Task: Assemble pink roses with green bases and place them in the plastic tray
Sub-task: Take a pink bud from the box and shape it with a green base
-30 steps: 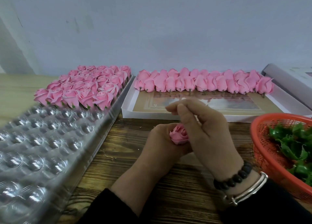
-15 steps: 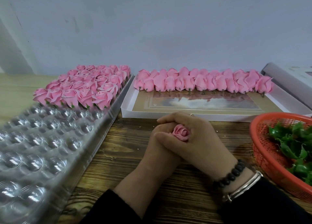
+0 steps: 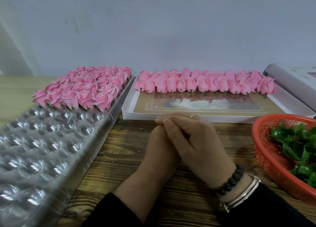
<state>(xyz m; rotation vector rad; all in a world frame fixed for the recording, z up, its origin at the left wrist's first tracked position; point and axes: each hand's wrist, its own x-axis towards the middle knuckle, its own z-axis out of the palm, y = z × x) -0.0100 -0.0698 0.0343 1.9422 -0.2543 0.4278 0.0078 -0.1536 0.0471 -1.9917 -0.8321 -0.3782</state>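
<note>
My left hand (image 3: 159, 146) and my right hand (image 3: 196, 141) are clasped together over the wooden table, the right hand's fingers folded over the left. The pink rose they held a moment ago is hidden inside them. The clear plastic tray (image 3: 51, 141) lies to the left, and several assembled pink roses (image 3: 82, 88) with green bases fill its far end. A row of bare pink roses (image 3: 205, 83) lies in a white box (image 3: 130, 114) beyond my hands. Green bases (image 3: 294, 141) sit in a red basket (image 3: 263, 160) at the right.
A pale wall stands close behind the box and tray. A grey-white box (image 3: 290, 79) lies at the far right. Bare wooden table (image 3: 130, 141) shows between the tray and my hands.
My right hand came down from above the rose and closed over my left hand. The rose, visible before between the fingers, is now covered.
</note>
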